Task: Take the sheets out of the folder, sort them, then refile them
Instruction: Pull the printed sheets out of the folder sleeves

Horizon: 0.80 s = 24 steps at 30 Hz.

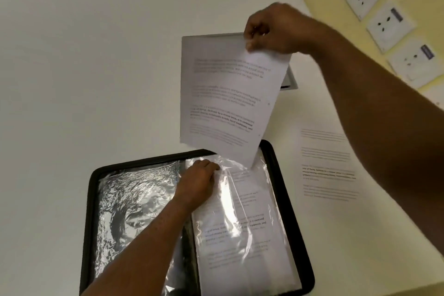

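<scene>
While the right arm is reaching out far across the desk (96, 55), the right hand (271, 29) is lifting up high and pinching the top corner of a printed sheet (228, 101) between its thumb and fingers (251, 43). The sheet is hanging down from that corner, a little tilted, and its bottom corner is dipping into the open top of a clear pocket (240, 211) in the folder (283, 175). The left arm is coming in from the near edge, and the left hand (198, 181) is lying on the folder, its fingers curling on the top edge of the clear pocket and holding it. That spot is just beside the sheet's low corner.

The black folder is lying open on the near part of the desk. Its left page is crinkly and shiny. Its right page is showing more printed paper inside the pocket. Another printed sheet (329, 163) is lying flat on the desk to the right of the folder. A grey tray (292, 79) is peeking out behind the lifted sheet. White wall sockets (389, 24) are sitting on the yellow wall at the far right.
</scene>
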Available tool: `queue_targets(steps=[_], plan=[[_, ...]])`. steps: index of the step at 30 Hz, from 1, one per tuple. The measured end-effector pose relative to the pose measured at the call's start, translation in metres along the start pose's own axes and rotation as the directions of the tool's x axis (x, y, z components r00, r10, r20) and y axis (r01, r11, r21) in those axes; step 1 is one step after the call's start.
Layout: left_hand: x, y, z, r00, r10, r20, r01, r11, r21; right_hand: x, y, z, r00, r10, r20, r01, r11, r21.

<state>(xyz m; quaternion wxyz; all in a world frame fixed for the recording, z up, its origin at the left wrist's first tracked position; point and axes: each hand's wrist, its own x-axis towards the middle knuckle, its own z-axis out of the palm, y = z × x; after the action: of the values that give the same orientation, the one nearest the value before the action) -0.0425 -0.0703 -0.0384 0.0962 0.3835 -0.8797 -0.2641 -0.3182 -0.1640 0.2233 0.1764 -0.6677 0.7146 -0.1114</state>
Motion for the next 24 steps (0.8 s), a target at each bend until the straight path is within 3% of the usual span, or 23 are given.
queue_targets(steps=[4,10,15,19,24], plan=[[-0.001,-0.003,0.006,0.999,-0.002,0.039,0.001,1.000,0.020,-0.038,0.041,-0.036,0.995,0.077,-0.065,-0.067,0.988,0.136],[0.002,-0.002,0.011,0.998,-0.008,0.058,0.005,0.999,0.042,-0.086,0.113,-0.064,0.974,0.224,-0.031,-0.209,0.943,0.258],[0.006,-0.004,0.013,0.997,0.015,0.076,-0.019,0.999,0.047,-0.110,0.160,-0.064,0.933,0.308,0.186,-0.352,0.888,0.296],[0.008,-0.009,0.018,0.994,0.018,0.104,-0.026,0.997,0.074,-0.118,0.198,-0.031,0.864,0.349,0.364,-0.442,0.871,0.213],[0.009,-0.013,0.021,0.987,0.008,0.158,-0.026,0.993,0.112,-0.123,0.240,0.021,0.809,0.370,0.456,-0.409,0.913,-0.015]])
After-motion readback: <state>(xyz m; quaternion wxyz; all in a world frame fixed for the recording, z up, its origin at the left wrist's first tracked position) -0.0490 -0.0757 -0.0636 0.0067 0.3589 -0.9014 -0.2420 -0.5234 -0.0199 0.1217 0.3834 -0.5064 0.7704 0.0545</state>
